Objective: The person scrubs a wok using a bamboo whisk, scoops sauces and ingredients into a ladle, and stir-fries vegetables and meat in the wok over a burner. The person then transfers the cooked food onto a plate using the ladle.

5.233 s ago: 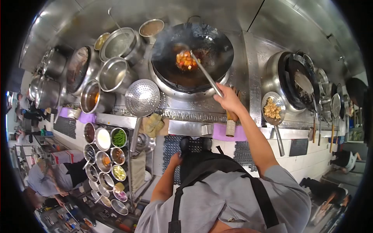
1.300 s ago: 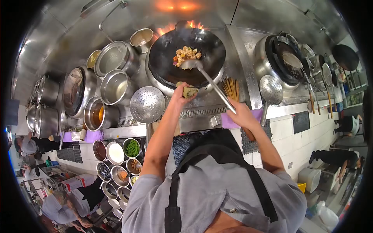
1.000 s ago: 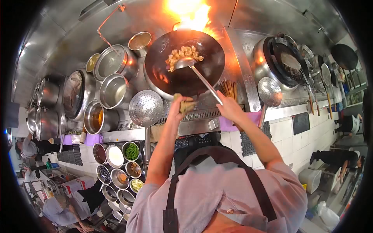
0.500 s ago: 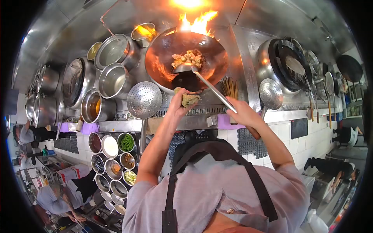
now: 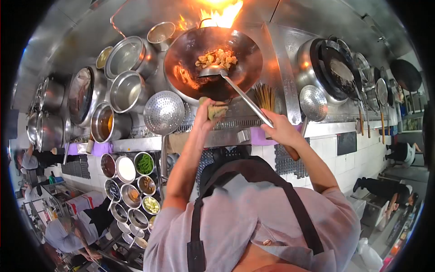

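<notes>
From the head view, your left hand [image 5: 206, 115] is closing around a folded cloth [image 5: 219, 111], pinching it at the near rim of one black wok [image 5: 248, 58]; you are hiding whatever lies under the cloth, so whether you are also gripping a wok handle cannot be told. Your right hand [image 5: 283, 129] is wrapping its fingers tightly around one long ladle [image 5: 247, 99], whose wooden end is poking out below your fist. The ladle's bowl is resting inside the wok, against the near side of a single heap of browned chunks [image 5: 218, 57] sitting above the wok's centre. Flames [image 5: 224, 16] are rising behind the far rim. Two perforated strainers [image 5: 164, 112] are lying either side of you, and one bundled-stick brush [image 5: 264, 97] is standing just right of the wok. Three steel pots [image 5: 146, 92] are lining up at your left. Below them, the top row of ingredient bowls is showing three: dark red sauce [image 5: 108, 165], white contents [image 5: 125, 169] and chopped greens [image 5: 145, 163]. One red-and-white box [image 5: 86, 202] is sitting farther left, any print on it appearing too small to read.
</notes>
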A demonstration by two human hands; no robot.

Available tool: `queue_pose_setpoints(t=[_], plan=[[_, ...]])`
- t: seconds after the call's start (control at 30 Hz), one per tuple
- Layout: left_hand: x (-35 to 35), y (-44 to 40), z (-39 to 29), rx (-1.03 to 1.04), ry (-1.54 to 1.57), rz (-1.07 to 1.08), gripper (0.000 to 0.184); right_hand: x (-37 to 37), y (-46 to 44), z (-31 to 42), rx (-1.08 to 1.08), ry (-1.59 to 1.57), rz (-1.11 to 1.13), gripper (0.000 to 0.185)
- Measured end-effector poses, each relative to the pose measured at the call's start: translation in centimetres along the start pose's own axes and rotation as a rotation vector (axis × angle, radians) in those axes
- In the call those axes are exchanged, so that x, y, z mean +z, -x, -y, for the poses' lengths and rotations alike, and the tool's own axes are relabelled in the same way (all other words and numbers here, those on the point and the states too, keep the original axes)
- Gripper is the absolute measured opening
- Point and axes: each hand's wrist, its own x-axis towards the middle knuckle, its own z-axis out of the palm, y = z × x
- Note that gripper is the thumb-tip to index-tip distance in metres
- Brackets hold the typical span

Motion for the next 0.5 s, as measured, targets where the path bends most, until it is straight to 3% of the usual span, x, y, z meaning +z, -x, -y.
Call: queue_pose_setpoints(t=[0.03,0.13,0.23,0.33,0.5], plan=[[-0.4,0.0,0.0,-0.026,0.028,0.042,0.029,0.4,0.0,-1.8,-0.142,0.025,-0.049,0.059],[0.4,0.1,-0.5,-0.040,0.045,0.019,0.031,0.5,-0.6,-2.9,-0.240,0.186,-0.069,0.060],[-0.7,-1.2,0.1,0.049,-0.027,0.017,0.031,2.4,-3.7,-3.6,-0.192,0.271,-0.147,0.061],[-6.3,-2.6,3.5,0.114,-0.043,0.049,0.034,3.8,-5.8,-3.5,-0.149,0.385,-0.215,0.062],[-5.9,2.7,5.7,0.258,-0.080,0.034,0.043,2.5,-1.9,-2.0,-0.129,0.155,-0.183,0.065]])
